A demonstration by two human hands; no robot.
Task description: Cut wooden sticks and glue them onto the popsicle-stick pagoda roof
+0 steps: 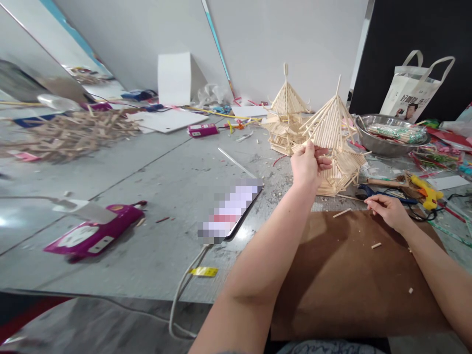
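We count two towers: the far tower [285,110] and the near tower [335,135]. The near tower stands just behind one board [354,295], long axis upright, spire [339,86] pointing up. Our left hand [309,161] has its fingertips closed, it seems, on its roof [326,125]; our right hand [386,209] pinches one stick [350,197].

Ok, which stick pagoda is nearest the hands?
The front pagoda, on the right, with the left hand at its roof; the other pagoda stands farther back, to the left.
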